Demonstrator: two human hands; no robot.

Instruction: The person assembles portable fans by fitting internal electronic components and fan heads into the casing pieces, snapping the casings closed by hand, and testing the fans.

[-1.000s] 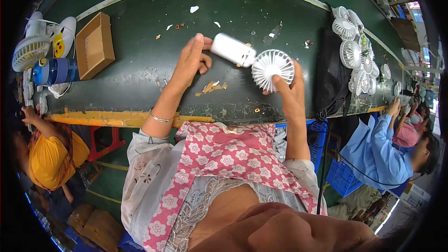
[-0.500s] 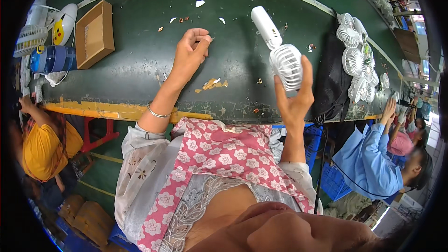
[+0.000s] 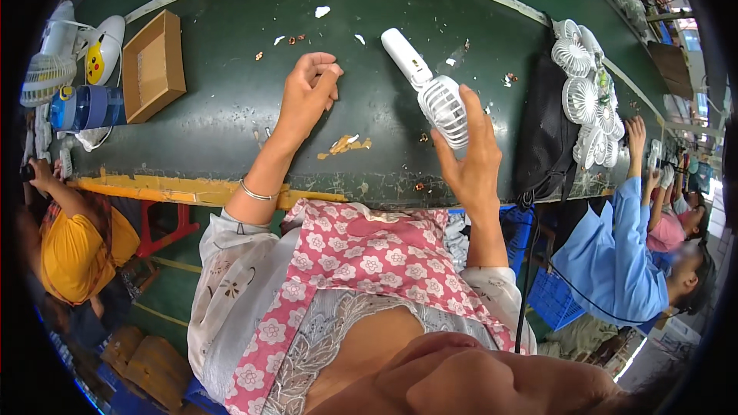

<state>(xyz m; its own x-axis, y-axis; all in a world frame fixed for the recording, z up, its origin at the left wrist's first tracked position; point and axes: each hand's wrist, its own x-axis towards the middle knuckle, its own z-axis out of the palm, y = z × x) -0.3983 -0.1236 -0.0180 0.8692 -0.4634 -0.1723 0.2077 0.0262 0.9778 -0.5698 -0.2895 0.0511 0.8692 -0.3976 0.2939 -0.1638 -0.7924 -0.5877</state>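
Observation:
My right hand (image 3: 470,155) grips a small white handheld fan (image 3: 444,111) by its round grille, thumb and fingers on either side. The fan's handle (image 3: 406,58) points away to the upper left, above the dark green tabletop. To its left, my left hand (image 3: 311,92) rests over the table with its fingers curled and thumb against them. Whatever those fingers pinch, if anything, is hidden. A bracelet (image 3: 257,190) circles my left wrist.
At left stand an open cardboard box (image 3: 175,69), a blue bottle (image 3: 104,106) and a white fan (image 3: 48,78). A black bag (image 3: 544,115) and several white fan heads (image 3: 580,100) lie right. Scraps dot the tabletop (image 3: 254,138). A co-worker in blue (image 3: 615,253) sits at right.
My right hand has brought the fan left and slightly nearer my left hand, its grille turning somewhat. My left hand has shifted slightly, its fingers still curled. The co-worker's arm at right has reached farther forward.

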